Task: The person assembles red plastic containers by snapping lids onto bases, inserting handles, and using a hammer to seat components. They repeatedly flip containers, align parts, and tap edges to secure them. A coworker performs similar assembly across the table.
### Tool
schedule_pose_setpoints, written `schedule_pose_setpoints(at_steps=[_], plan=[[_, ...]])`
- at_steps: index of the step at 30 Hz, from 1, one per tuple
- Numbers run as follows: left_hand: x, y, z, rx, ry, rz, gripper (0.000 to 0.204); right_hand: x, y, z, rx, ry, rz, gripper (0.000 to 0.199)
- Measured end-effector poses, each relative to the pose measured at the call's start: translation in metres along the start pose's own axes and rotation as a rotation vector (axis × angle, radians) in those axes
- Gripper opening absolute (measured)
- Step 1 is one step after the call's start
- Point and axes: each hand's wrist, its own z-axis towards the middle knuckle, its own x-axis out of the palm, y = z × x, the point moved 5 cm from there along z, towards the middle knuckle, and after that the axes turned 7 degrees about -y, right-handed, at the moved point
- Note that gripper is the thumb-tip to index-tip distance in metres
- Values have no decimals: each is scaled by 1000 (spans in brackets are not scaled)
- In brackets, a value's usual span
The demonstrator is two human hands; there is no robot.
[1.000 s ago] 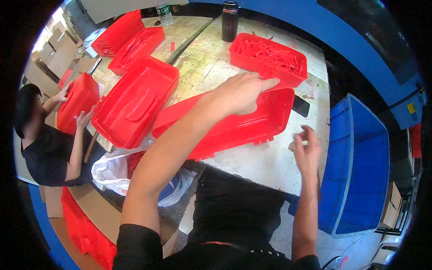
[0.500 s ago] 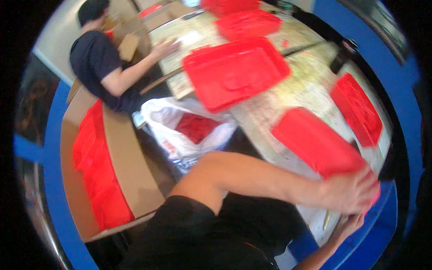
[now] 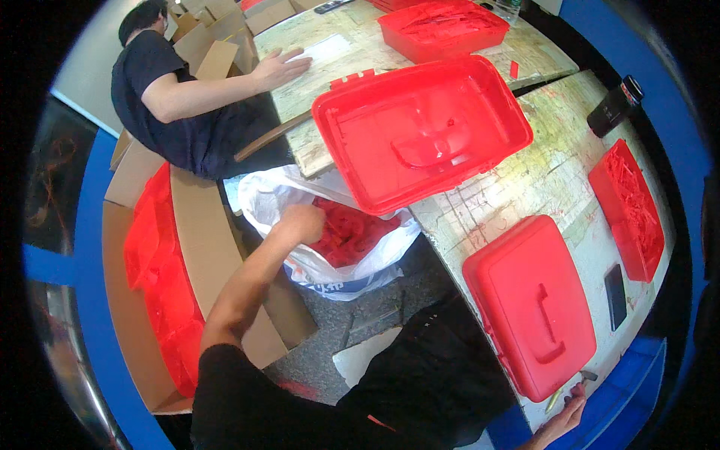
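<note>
My left hand (image 3: 303, 223) is curled closed at the mouth of a white plastic bag (image 3: 264, 193), over the red plastic scraps (image 3: 349, 236) inside. Whatever its fingers hold, if anything, is hidden. By the table's near right edge my right hand (image 3: 566, 416) has its fingers bent closed around something too small to make out. A short grey piece (image 3: 589, 375) shows just beyond its fingertips, and a thin yellow stick (image 3: 553, 400) lies beside it. Close to that hand rests a closed-looking red plastic case (image 3: 525, 300), its recessed handle facing up.
An open red tray (image 3: 427, 135) overhangs the table edge above the bag. Red bins of scraps (image 3: 628, 210), a phone (image 3: 616, 297) and a black bottle (image 3: 616, 105) stand right. A cardboard box (image 3: 217, 262) of red parts is left; a co-worker (image 3: 172, 97) sits beyond.
My left hand has gone from beside my right hand, at the red case's near end, across to the bag. The red case now sits turned, nearer the table's front. The co-worker's hand has opened flatter.
</note>
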Motion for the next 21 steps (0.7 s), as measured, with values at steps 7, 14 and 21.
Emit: schedule_pose_setpoints(at_steps=[7, 14, 21], plan=[[268, -4, 97, 52, -428, 458, 51, 9, 67, -60, -54, 107, -168, 27], [209, 26, 70, -89, -226, -72, 39, -4, 84, -87, -10, 65, -128, 14], [-14, 20, -38, -45, -531, -24, 21, 43, 123, -83, -188, 241, -36, 17]])
